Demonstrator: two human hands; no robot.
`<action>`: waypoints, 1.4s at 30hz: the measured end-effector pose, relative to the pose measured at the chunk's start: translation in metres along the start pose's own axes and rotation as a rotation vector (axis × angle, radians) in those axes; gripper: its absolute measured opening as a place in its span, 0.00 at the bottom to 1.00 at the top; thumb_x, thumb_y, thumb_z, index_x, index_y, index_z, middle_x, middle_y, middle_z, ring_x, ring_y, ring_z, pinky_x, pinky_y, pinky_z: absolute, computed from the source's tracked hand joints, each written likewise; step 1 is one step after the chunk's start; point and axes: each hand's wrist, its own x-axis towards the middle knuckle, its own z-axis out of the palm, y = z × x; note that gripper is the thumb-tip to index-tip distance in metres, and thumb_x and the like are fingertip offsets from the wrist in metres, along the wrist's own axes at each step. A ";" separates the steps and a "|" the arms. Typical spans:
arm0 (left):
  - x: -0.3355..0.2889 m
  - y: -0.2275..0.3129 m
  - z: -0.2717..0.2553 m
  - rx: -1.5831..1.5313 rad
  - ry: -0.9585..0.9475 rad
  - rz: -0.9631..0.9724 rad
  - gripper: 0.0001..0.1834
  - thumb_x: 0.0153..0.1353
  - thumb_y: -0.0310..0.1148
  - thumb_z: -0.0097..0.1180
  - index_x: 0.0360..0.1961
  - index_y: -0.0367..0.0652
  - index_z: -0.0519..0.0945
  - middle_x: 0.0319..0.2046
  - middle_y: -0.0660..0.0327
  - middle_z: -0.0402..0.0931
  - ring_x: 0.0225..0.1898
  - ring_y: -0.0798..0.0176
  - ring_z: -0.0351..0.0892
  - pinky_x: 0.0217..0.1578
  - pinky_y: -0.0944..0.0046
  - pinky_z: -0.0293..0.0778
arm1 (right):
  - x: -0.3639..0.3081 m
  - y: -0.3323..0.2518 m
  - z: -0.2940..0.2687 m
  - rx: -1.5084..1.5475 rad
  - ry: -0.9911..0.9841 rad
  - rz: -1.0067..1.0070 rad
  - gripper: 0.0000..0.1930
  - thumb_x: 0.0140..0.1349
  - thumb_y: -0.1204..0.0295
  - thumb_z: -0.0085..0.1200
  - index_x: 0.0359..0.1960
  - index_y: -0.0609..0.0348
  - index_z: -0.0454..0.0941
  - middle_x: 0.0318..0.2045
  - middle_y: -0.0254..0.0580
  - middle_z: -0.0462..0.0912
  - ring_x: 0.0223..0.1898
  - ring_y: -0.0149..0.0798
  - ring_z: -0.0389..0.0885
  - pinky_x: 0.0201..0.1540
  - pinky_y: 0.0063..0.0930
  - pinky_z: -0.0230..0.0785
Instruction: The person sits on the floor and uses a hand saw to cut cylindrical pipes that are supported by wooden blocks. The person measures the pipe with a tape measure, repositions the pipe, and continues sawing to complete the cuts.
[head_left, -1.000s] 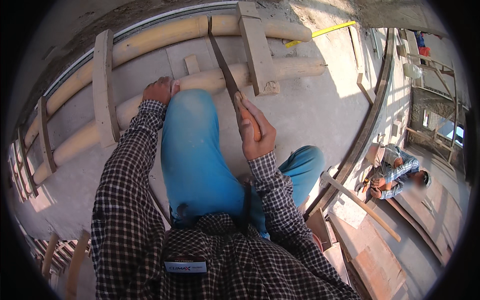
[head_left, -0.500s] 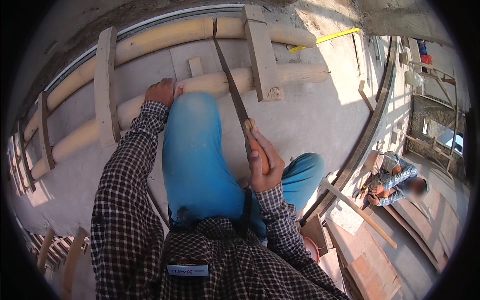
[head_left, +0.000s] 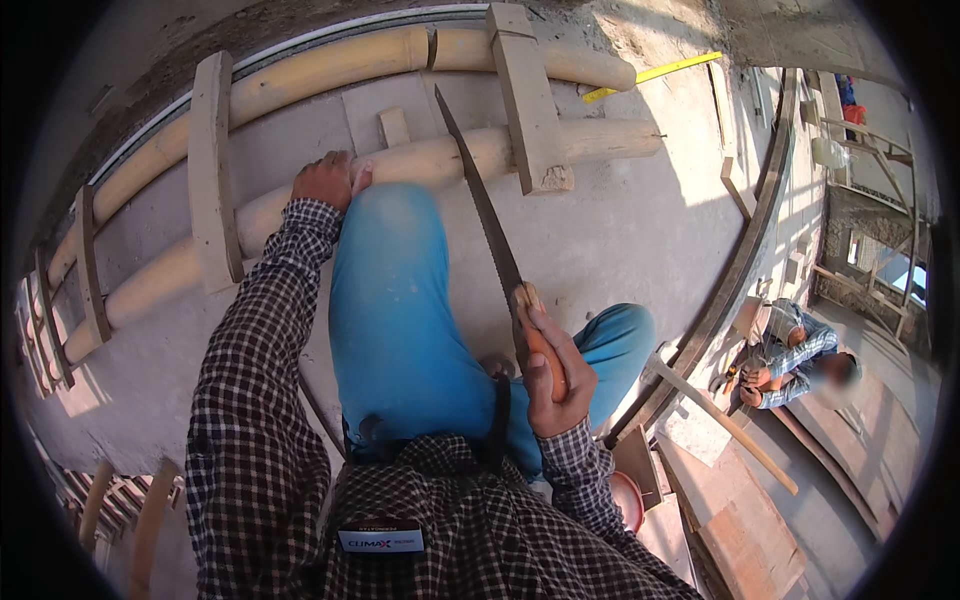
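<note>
My right hand point(head_left: 565, 385) is closed round the wooden handle of a handsaw point(head_left: 490, 220). The blade slants up and left across the near round pole point(head_left: 425, 160), and its tip is below a narrow cut in the far pole point(head_left: 330, 72), apart from it. My left hand point(head_left: 328, 182) presses on the near pole beside my knee, its fingers curled over the top. Flat wooden crosspieces point(head_left: 212, 170) join the two poles like ladder rungs. Between the poles lies a small wood block point(head_left: 393, 127).
A yellow measuring strip point(head_left: 680, 68) lies past the far pole's end. To the right are a long dark beam point(head_left: 735, 240), a wooden-handled tool point(head_left: 735, 430) and boards point(head_left: 745, 500). A co-worker point(head_left: 800, 350) sits there, holding something orange and black.
My right hand has drawn the saw back toward me and to the right. Its tip has come out of the far pole's cut. My left hand stays on the near pole.
</note>
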 end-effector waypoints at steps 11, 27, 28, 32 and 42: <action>-0.003 0.004 0.000 0.001 -0.011 -0.028 0.37 0.71 0.60 0.36 0.54 0.35 0.78 0.49 0.44 0.80 0.47 0.44 0.83 0.53 0.50 0.77 | 0.108 0.018 0.047 0.031 0.026 -0.114 0.20 0.71 0.67 0.47 0.60 0.66 0.75 0.51 0.56 0.83 0.56 0.44 0.81 0.60 0.35 0.70; -0.001 0.000 -0.002 0.006 0.011 -0.003 0.35 0.70 0.59 0.40 0.53 0.36 0.79 0.48 0.44 0.81 0.45 0.43 0.83 0.51 0.50 0.78 | 0.042 0.011 0.009 -0.005 -0.040 -0.118 0.21 0.71 0.69 0.46 0.60 0.71 0.73 0.56 0.61 0.80 0.61 0.53 0.78 0.64 0.37 0.66; 0.000 0.004 -0.003 0.021 0.034 0.019 0.33 0.70 0.58 0.41 0.52 0.36 0.79 0.47 0.44 0.81 0.44 0.43 0.84 0.50 0.50 0.79 | 0.008 -0.008 -0.002 0.022 -0.002 -0.114 0.22 0.72 0.65 0.47 0.59 0.71 0.73 0.55 0.61 0.80 0.60 0.51 0.78 0.63 0.37 0.67; 0.004 0.022 -0.019 -0.005 -0.111 0.006 0.37 0.71 0.61 0.37 0.54 0.36 0.79 0.49 0.44 0.81 0.47 0.44 0.83 0.53 0.50 0.77 | 0.013 0.006 0.000 0.008 -0.017 -0.077 0.21 0.71 0.69 0.46 0.60 0.71 0.73 0.57 0.61 0.79 0.62 0.53 0.77 0.66 0.37 0.65; -0.001 0.009 -0.008 -0.001 -0.107 -0.042 0.37 0.71 0.61 0.37 0.55 0.36 0.77 0.50 0.45 0.80 0.49 0.44 0.81 0.55 0.50 0.76 | 0.023 -0.012 0.006 0.057 -0.020 0.046 0.26 0.72 0.58 0.48 0.60 0.70 0.74 0.52 0.58 0.82 0.54 0.45 0.81 0.58 0.36 0.71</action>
